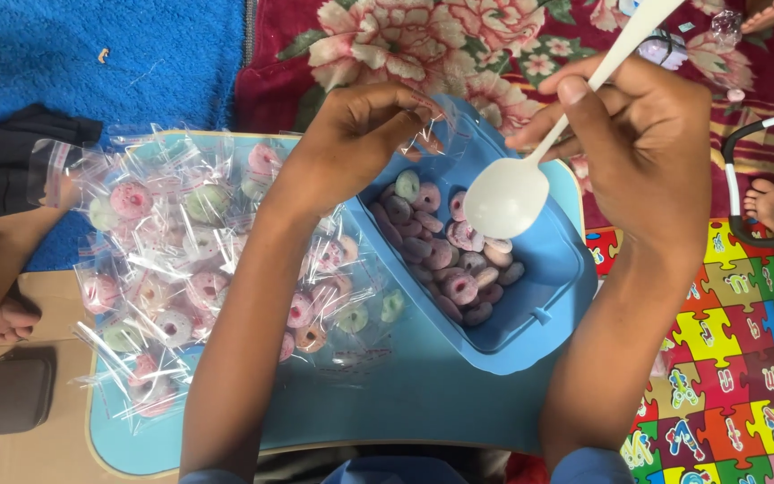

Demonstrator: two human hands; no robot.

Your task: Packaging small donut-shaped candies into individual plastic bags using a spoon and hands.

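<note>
My left hand point(356, 134) pinches a small clear plastic bag point(436, 125) above the blue container point(544, 296), which holds several ring-shaped candies point(445, 255) in pink, green and purple. My right hand point(647, 134) grips a white plastic spoon point(508, 197), its empty bowl hanging over the candies. A pile of filled clear bags point(181, 260), each with a candy ring inside, lies on the blue tray point(387, 394) left of my left forearm.
A dark wallet point(20, 390) lies on the tan surface at lower left. Another person's foot point(770, 204) and a black-and-white curved band point(736, 193) sit at right on a colourful puzzle mat point(736, 358). A blue towel point(91, 54) and floral cloth point(459, 45) lie beyond.
</note>
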